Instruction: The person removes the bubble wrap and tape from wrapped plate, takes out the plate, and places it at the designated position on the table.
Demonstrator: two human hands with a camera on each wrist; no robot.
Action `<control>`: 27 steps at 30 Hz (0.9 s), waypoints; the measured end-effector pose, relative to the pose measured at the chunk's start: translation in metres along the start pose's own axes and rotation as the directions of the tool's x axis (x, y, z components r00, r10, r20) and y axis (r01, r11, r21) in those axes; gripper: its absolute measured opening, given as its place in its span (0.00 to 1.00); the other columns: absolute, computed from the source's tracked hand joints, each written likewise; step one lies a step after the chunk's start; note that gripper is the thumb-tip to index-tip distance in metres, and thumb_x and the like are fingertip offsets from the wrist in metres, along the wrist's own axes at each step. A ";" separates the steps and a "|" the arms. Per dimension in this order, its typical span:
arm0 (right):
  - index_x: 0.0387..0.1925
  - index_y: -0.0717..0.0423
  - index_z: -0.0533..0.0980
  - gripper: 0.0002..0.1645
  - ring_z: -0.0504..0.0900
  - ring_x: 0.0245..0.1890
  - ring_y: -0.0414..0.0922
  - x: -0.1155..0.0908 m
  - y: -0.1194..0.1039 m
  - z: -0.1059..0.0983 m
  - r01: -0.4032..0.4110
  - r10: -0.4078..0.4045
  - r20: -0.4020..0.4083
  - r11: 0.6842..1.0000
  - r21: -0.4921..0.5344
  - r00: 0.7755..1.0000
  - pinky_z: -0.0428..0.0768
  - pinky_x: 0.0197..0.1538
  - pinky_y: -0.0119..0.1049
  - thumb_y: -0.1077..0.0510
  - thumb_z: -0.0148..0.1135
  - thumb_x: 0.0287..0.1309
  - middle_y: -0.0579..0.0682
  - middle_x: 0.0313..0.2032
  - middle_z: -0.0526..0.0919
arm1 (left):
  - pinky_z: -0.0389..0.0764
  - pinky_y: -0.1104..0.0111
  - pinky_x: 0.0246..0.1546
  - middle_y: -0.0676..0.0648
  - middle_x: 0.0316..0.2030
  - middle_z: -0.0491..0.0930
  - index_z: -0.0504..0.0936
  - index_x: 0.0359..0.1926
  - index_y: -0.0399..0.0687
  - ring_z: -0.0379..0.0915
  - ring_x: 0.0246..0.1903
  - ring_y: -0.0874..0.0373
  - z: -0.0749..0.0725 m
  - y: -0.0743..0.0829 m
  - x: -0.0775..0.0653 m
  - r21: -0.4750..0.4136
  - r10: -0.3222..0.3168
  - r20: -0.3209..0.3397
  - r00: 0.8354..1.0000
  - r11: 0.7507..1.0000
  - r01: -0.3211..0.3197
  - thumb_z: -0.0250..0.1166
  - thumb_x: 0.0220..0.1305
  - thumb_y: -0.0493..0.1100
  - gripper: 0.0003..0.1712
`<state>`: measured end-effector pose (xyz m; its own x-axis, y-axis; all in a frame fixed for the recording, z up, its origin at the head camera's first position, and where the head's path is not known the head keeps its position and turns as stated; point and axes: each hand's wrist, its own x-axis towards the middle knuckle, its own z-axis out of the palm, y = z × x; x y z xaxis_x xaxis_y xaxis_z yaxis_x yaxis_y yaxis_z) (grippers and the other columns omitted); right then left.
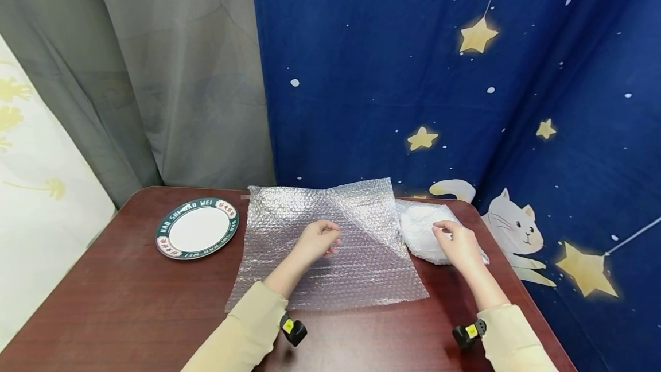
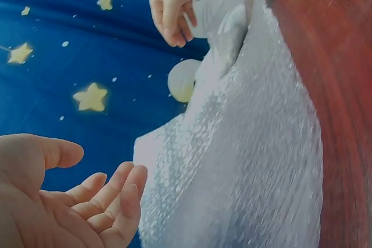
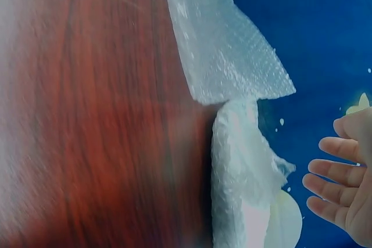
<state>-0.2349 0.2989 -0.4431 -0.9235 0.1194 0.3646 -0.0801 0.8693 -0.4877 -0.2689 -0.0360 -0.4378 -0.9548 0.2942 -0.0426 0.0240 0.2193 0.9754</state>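
The wide clear bubble-wrap sheet (image 1: pixel 361 268) lies across the middle of the dark red-brown wooden table (image 1: pixel 103 303), between the round white plate with a dark green lettered rim (image 1: pixel 198 229) on the left and the rounded white bundle in bubble wrap (image 1: pixel 420 231) on the right. The left hand (image 1: pixel 317 240) hangs above the sheet, fingers loosely bent and thumb apart: a wide grip with nothing in it. The right hand (image 1: pixel 458 243) is above the bundle, its thumb and fingers also apart and holding nothing. What the bundle contains I cannot tell, as the plastic layers blur it.

The sheet has a diagonal crease on its far right part, so flat palms smoothing outward from the middle would probably serve better than tugging at 1 corner. The plate, likely brittle, would be safest lifted level by its rim with 2 hands.

The sheet reaches the far edge of the table, its far right corner raised before the dark blue star-patterned curtain (image 1: pixel 351 73). Its right edge meets the bundle, so a push rightward could nudge that toward the table's right edge. The plate sits just beside the sheet's left edge. Most room for moving is on the near side and near left, where bare wood shows.
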 end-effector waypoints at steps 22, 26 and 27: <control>0.51 0.68 0.75 0.22 0.75 0.49 0.64 0.021 0.045 -0.018 -0.158 0.157 0.023 0.987 0.029 0.987 0.73 0.48 0.57 0.54 0.50 0.69 0.69 0.48 0.78 | 0.83 0.61 0.32 0.40 0.37 0.82 0.72 0.54 0.32 0.82 0.33 0.44 0.060 -0.006 0.021 -0.109 -0.040 0.131 0.991 0.993 0.055 0.59 0.65 0.43 0.21; 0.55 0.70 0.72 0.24 0.73 0.53 0.64 0.023 0.052 -0.018 -0.220 0.217 0.058 0.974 0.048 0.974 0.72 0.52 0.56 0.53 0.48 0.70 0.70 0.52 0.75 | 0.83 0.60 0.32 0.39 0.36 0.82 0.72 0.54 0.32 0.82 0.32 0.45 0.069 -0.006 0.024 -0.149 -0.067 0.150 0.986 0.985 0.089 0.59 0.65 0.42 0.21; 0.56 0.71 0.71 0.25 0.73 0.54 0.64 0.023 0.053 -0.018 -0.233 0.230 0.065 0.971 0.050 0.971 0.72 0.53 0.55 0.53 0.48 0.70 0.70 0.53 0.75 | 0.83 0.61 0.32 0.38 0.36 0.83 0.72 0.54 0.32 0.83 0.32 0.45 0.072 -0.006 0.025 -0.158 -0.074 0.153 0.985 0.982 0.098 0.58 0.65 0.41 0.20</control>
<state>-0.2538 0.3567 -0.4463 -0.9395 0.2845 0.1905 0.1186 0.7924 -0.5983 -0.2713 0.0366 -0.4601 -0.8975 0.4157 -0.1474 -0.1173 0.0973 0.9883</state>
